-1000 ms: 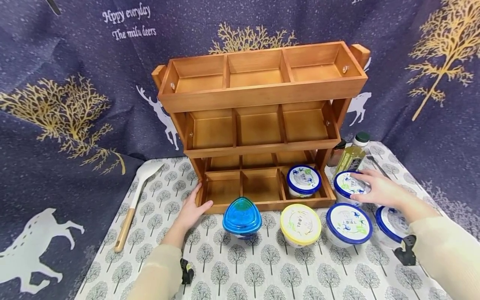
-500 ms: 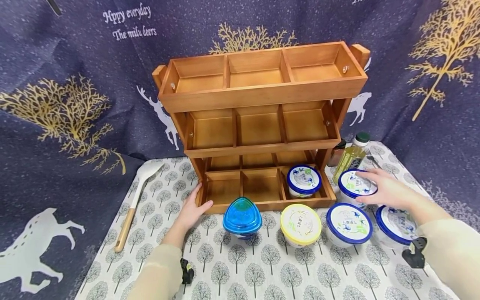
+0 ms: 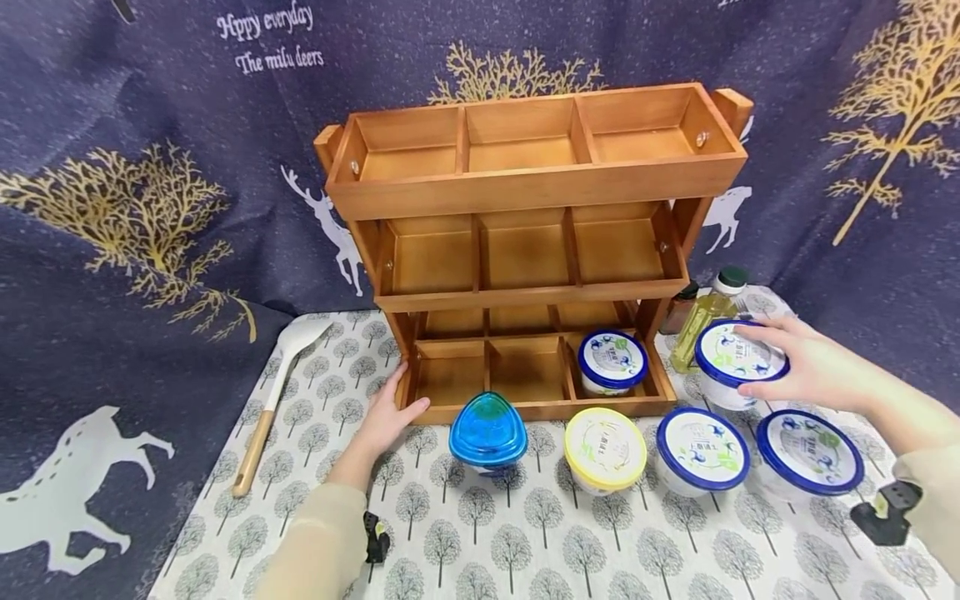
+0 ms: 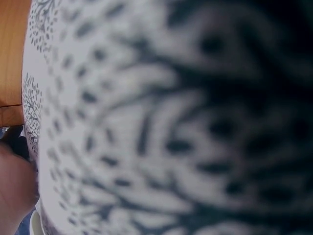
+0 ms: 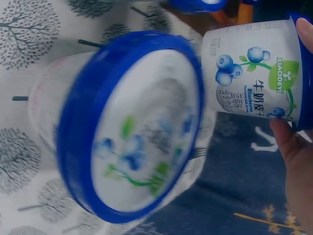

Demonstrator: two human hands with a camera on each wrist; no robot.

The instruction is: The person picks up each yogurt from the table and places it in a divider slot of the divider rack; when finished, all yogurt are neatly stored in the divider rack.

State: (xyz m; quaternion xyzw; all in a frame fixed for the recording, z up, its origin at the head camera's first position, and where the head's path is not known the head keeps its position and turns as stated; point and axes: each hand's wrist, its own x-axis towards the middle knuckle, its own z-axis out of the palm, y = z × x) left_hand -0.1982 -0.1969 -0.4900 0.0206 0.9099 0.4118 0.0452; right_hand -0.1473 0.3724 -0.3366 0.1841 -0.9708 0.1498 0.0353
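My right hand (image 3: 806, 367) grips a blue-lidded yogurt cup (image 3: 738, 354) across its lid, thumb on the near side. In the right wrist view this cup (image 5: 249, 73) shows blueberries on its white wall. Another blue-lidded cup (image 3: 810, 450) stands just below it, large in that view too. My left hand (image 3: 386, 423) touches the lower left corner of a wooden three-tier rack (image 3: 536, 193), thumb along the front board and fingers along the side. Only part of this hand (image 4: 17, 186) shows in the left wrist view, at the left edge.
One blue-lidded cup (image 3: 612, 358) sits in the rack's bottom right compartment. A blue triangular-lidded cup (image 3: 489, 433), a yellow-lidded cup (image 3: 605, 450) and another blue-lidded cup (image 3: 702, 450) stand in front. An oil bottle (image 3: 708, 321) is right of the rack, a white spatula (image 3: 277, 387) left.
My right hand has carried its cup rightward, away from the rack and oil bottle, uncovering more of the cup below. My left hand stays at the rack's corner. The head view shifts slightly.
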